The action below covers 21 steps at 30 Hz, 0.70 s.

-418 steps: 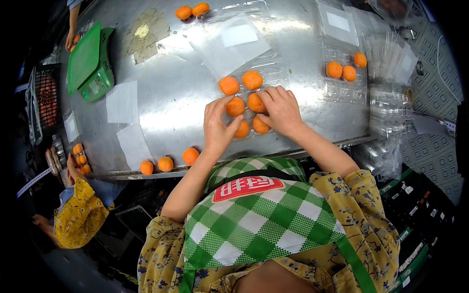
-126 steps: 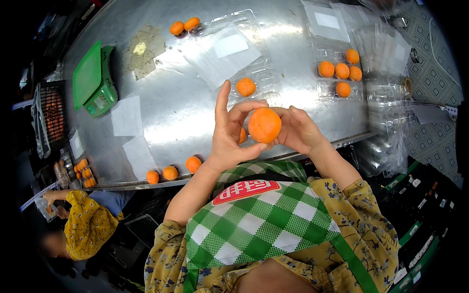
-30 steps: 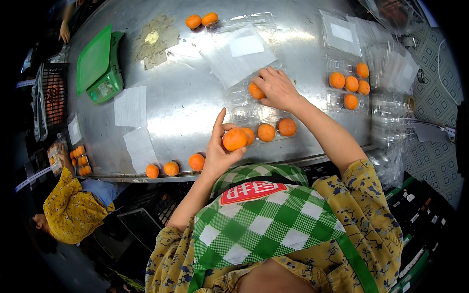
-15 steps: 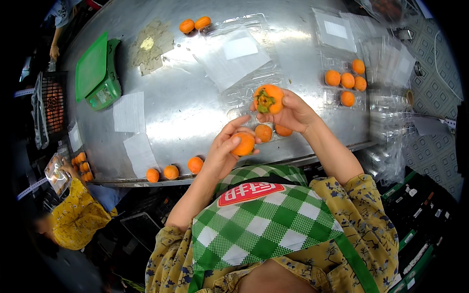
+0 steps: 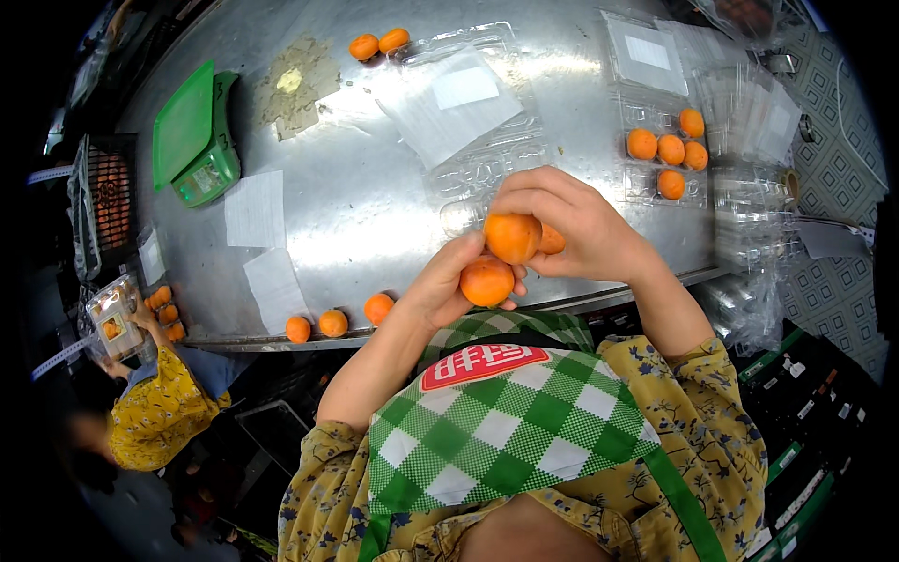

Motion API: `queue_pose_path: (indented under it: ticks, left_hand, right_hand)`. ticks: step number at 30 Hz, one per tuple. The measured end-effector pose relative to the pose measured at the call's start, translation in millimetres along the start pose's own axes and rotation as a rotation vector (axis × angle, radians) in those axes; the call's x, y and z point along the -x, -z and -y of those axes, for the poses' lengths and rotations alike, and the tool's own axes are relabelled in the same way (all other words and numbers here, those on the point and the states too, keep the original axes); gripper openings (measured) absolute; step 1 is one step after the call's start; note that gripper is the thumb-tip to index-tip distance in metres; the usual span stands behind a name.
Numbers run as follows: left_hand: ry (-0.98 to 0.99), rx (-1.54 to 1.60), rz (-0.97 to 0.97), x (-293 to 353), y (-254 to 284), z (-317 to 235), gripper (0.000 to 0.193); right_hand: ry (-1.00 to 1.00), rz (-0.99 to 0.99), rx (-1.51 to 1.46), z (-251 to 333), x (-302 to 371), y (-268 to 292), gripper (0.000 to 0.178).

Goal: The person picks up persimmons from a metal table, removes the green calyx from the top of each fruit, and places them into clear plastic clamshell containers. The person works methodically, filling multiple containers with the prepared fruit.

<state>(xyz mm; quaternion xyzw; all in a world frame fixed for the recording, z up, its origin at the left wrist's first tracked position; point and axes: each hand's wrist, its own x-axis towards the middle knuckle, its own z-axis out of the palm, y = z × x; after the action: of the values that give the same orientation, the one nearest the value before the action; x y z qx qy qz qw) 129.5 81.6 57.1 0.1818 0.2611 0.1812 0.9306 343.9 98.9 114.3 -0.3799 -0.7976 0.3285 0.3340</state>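
Note:
My left hand (image 5: 448,281) is closed round an orange persimmon (image 5: 486,282), just above the table's near edge. Directly beyond it, my right hand (image 5: 585,225) grips another persimmon (image 5: 512,238), smooth side showing, its fingers curled over the far side. The two fruits are close together; whether they touch I cannot tell. Partly covered by my right hand is a further persimmon (image 5: 552,241). Under and beyond my hands lies a clear plastic clamshell box (image 5: 459,217), with a white sheet (image 5: 449,112) on its far part.
Several persimmons (image 5: 333,323) line the near edge at left; two more (image 5: 363,47) sit at the far side. At right, an open clear box (image 5: 688,192) holds several persimmons beside stacked packaging (image 5: 754,201). A green scale (image 5: 197,150) stands left. Another person (image 5: 164,417) handles a box.
My right hand has brought its persimmon down and nearer to the left one, turning its leafy end out of sight. My left hand has shifted slightly right.

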Motion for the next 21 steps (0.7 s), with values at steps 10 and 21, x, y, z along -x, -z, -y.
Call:
queue_pose_path:
  ticks: [10, 21]
  left_hand:
    - [-0.512, -0.356, -0.259, -5, -15, -3, 0.068]
    - [-0.854, -1.047, -0.355, -13, -13, 1, 0.060]
  right_hand:
    - [-0.460, -0.196, -0.633, -10, 34, -14, 0.060]
    - [-0.442, -0.291, -0.809, -9, 48, -50, 0.058]
